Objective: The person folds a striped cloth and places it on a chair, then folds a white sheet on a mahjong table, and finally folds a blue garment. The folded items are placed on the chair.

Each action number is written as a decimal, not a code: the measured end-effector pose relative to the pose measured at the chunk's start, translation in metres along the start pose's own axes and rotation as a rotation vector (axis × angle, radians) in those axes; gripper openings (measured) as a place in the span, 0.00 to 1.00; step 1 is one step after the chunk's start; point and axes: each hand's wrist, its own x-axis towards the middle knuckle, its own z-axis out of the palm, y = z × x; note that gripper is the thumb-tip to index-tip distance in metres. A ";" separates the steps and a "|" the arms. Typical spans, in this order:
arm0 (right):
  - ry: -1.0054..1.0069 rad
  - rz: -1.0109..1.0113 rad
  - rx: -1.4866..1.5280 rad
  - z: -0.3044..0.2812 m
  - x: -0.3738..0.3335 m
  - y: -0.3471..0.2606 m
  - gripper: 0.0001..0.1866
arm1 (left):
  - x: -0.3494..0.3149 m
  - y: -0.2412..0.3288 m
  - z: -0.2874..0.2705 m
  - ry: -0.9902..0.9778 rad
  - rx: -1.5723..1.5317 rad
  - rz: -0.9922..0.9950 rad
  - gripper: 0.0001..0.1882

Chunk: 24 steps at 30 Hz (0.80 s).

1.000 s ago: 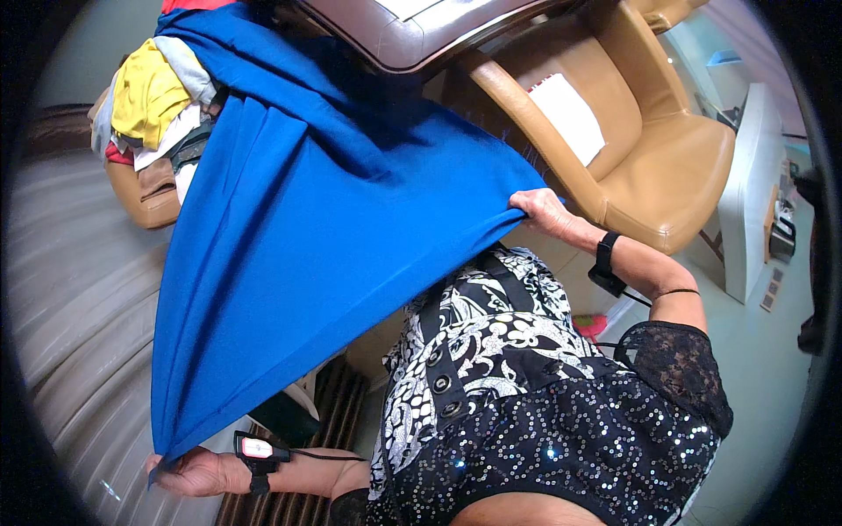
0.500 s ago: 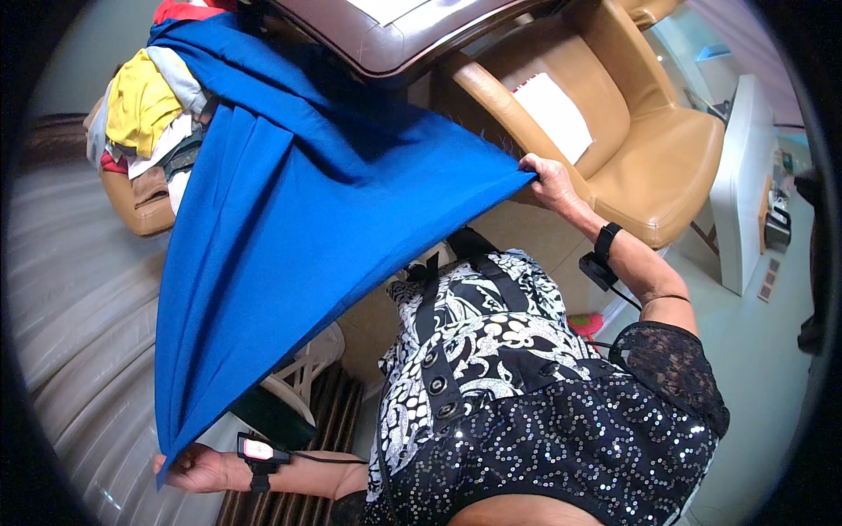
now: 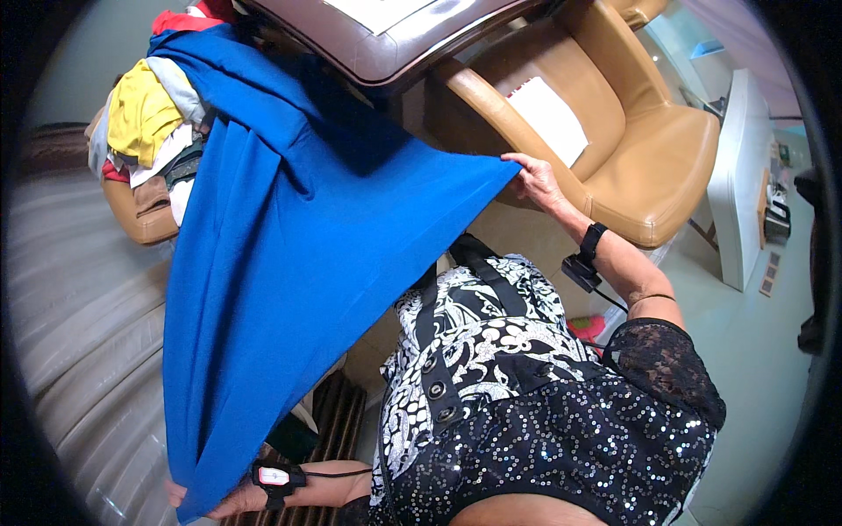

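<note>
A large blue cloth hangs stretched between my two hands, its far end running up to the pile at the back left. My right hand pinches one corner near the tan armchair. At the lower left, my left hand grips the opposite corner, and the cloth covers much of its fingers. Folds run lengthwise through the far part of the cloth, while the edge nearest me is drawn fairly straight.
A heap of clothes with a yellow garment lies on a tan seat. A dark table stands ahead. The tan armchair to the right holds a white sheet. Pale curtain-like folds line the left.
The near edge of the blue cloth has shifted. My left hand has moved slightly down and right, and my right hand slightly left. More cloth now covers the left hand.
</note>
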 end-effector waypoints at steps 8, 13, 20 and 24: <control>-0.176 -0.161 0.931 -0.013 0.007 -0.161 0.20 | 0.008 0.001 -0.018 -0.363 -0.419 -0.246 0.14; -0.493 -0.350 0.918 0.001 0.014 -0.225 0.19 | 0.009 0.016 0.031 -0.648 -0.571 -0.166 0.13; -0.967 -0.201 0.921 0.082 0.011 -0.270 0.16 | -0.011 0.081 0.135 -0.953 -0.725 0.029 0.14; -1.139 -0.182 0.852 0.115 -0.005 -0.291 0.14 | -0.037 0.090 0.178 -1.063 -1.017 -0.199 0.15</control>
